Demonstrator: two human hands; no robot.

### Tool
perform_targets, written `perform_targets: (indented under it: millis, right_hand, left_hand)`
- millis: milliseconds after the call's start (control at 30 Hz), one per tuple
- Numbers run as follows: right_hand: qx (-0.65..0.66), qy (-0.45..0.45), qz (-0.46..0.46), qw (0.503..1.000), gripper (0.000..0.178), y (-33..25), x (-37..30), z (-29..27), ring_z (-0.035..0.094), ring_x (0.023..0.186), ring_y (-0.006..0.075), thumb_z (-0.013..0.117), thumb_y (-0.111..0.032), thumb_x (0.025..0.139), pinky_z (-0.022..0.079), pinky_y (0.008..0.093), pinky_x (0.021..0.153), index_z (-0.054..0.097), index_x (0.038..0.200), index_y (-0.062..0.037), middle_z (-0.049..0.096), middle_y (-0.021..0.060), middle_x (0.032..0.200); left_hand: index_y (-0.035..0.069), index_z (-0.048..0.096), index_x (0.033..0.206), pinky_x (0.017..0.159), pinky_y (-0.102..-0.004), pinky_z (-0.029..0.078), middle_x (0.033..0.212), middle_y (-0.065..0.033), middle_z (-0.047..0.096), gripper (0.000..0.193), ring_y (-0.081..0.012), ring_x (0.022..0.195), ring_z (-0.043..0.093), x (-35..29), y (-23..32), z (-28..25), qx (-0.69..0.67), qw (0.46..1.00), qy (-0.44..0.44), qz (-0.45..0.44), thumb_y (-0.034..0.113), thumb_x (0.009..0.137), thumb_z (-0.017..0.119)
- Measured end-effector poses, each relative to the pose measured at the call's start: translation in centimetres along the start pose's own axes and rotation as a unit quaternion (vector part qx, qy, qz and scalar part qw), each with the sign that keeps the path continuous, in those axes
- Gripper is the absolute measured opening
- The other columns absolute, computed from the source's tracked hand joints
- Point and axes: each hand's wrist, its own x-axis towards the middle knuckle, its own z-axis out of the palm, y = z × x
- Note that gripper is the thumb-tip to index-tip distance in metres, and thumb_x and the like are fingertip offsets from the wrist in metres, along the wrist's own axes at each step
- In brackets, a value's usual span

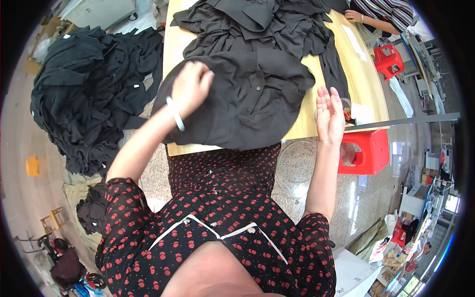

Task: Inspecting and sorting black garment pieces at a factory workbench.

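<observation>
The black garment (232, 99) droops over the near edge of the counter (366, 84), so its weight could drag it off; left hand (190, 89) curled above, grip unclear; right hand (330, 116) beside it, fingers extended, empty.

Loosely curled left hand (191, 88) over a black buttoned cloth garment (242, 106); open right hand (330, 116) to its right; black clothing heap (91, 94) at left.

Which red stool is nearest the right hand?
The near stool, at the table's near right corner, beside the right hand; the far stool stands by the striped sleeve.
</observation>
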Motion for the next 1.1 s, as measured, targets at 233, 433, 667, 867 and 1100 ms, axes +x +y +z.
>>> perform_targets:
  millis: [233, 433, 667, 867, 1100]
  right_hand:
    - [-0.542, -0.335, -0.130, 0.760, 0.013, 4.9, -1.1, 1.1, 0.058, 0.078, 0.0103, 0.057, -0.010, 0.082, 0.045, 0.0229, 0.069, 0.062, 0.090, -0.0013, 0.062, 0.0036, 0.086]
    - [-0.670, -0.450, -0.219, 0.548, 0.026, 8.4, -2.6, 2.2, 0.057, 0.088, 0.0263, 0.063, -0.022, 0.074, 0.038, 0.0365, 0.088, 0.062, 0.092, -0.0038, 0.061, 0.0124, 0.085]
    - [-0.648, -0.458, -0.154, 0.589, 0.019, 8.5, -4.0, 2.4, 0.058, 0.075, 0.0288, 0.062, -0.018, 0.075, 0.045, 0.0372, 0.072, 0.063, 0.085, -0.0019, 0.060, 0.0132, 0.079]
    - [-0.581, -0.463, -0.179, 0.645, 0.014, 9.9, -5.5, 2.5, 0.058, 0.076, 0.0316, 0.057, -0.010, 0.077, 0.046, 0.0366, 0.069, 0.060, 0.087, 0.0001, 0.059, 0.0153, 0.082]
    - [-0.669, -0.415, -0.160, 0.595, 0.013, 10.3, -5.3, 1.8, 0.057, 0.078, 0.0343, 0.049, -0.006, 0.079, 0.046, 0.0409, 0.070, 0.055, 0.089, 0.0003, 0.057, 0.0176, 0.085]
  left_hand:
    - [0.000, 0.059, 0.081, 0.068, -0.0373, 0.045, 0.079, -0.0148, 0.056, 0.016, -0.0313, 0.074, 0.056, -4.2, 4.4, 4.5, -0.107, 0.983, -0.128, -0.079, 0.015, 0.079, 0.057]
    - [0.000, 0.060, 0.082, 0.068, -0.0394, 0.046, 0.077, -0.0172, 0.060, 0.029, -0.0329, 0.075, 0.059, -2.3, 3.7, 7.0, -0.017, 0.963, -0.235, -0.130, 0.029, 0.079, 0.058]
    - [-0.001, 0.062, 0.070, 0.065, -0.0406, 0.047, 0.070, -0.0191, 0.061, 0.046, -0.0338, 0.070, 0.060, -2.3, 4.3, 6.1, 0.046, 0.961, -0.245, -0.119, 0.044, 0.077, 0.057]
    - [-0.001, 0.062, 0.068, 0.065, -0.0393, 0.048, 0.067, -0.0182, 0.060, 0.042, -0.0322, 0.069, 0.061, -3.4, 3.5, 5.7, 0.017, 0.928, -0.338, -0.155, 0.041, 0.074, 0.061]
    - [0.000, 0.058, 0.070, 0.062, -0.0371, 0.046, 0.068, -0.0162, 0.060, 0.020, -0.0299, 0.067, 0.060, -4.3, 3.4, 6.3, -0.078, 0.946, -0.296, -0.107, 0.020, 0.071, 0.064]
